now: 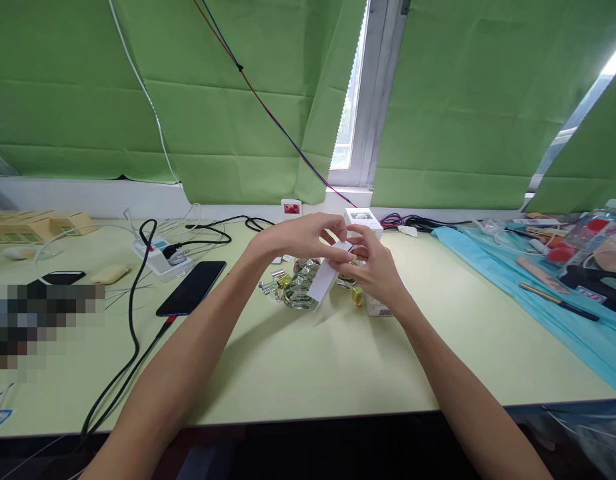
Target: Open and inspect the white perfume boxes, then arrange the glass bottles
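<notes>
A white paper strip [322, 281] hangs at a slant between my hands, over the middle of the table. My left hand [308, 236] comes in from above, its fingers closed on the strip's upper end. On the right, my right hand [372, 265] pinches the same end, fingertips close to those of the left. Clear glass pieces [299, 287] lie behind and left of the strip, partly covered by it. Small greenish clips [275, 283] are beside them. A small yellow piece [357, 297] and a white box with a barcode [379, 307] sit below my right hand.
A phone [192, 288] and black cables lie left on the pale table [288, 373], near a white power strip [163, 260]. White boxes [363, 219] stand at the back. Blue sheeting [508, 287] at the right bears a pen [558, 301], bottles and pouches.
</notes>
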Tool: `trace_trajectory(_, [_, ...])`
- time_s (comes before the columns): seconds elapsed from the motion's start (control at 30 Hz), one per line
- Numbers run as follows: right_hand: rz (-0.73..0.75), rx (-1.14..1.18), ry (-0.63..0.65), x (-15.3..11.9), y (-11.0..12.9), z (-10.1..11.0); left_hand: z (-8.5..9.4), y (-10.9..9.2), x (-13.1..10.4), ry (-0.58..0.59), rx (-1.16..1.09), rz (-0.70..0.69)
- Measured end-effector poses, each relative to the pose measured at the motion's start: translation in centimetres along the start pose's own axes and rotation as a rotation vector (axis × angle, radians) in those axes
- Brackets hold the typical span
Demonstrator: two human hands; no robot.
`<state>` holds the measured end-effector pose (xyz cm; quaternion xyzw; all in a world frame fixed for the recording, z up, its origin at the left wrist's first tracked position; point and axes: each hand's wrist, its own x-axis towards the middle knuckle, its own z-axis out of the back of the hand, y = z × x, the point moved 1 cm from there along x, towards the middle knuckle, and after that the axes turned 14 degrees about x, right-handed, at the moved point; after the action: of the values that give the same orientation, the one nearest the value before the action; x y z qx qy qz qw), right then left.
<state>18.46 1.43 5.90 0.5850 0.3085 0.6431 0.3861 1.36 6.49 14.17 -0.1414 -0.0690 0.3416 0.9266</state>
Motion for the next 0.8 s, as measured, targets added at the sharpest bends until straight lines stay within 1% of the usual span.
trace_trajectory(0.23, [-0.028, -0.018, -0.003, -0.1, 0.4, -0.1, -0.3, -1.4, -0.2, -0.047, 0.173, 0.08])
trace_trajectory(0.43, [-0.003, -0.041, -0.004, -0.1, 0.1, -0.1, -0.6, -2.4, -0.2, -0.1, 0.296, 0.102])
trace_trajectory(0.67, [0.007, -0.035, -0.01, -0.1, 0.2, 0.0, -0.8, -2.2, -0.2, -0.12, 0.307, 0.06])
trace_trajectory(0.73, [0.003, -0.028, -0.012, -0.1, 0.2, 0.0, -0.6, -2.1, -0.3, -0.108, 0.275, 0.043])
trace_trajectory(0.8, [-0.005, -0.019, -0.016, -0.1, 0.3, 0.1, -0.2, -1.8, -0.5, -0.08, 0.224, 0.056])
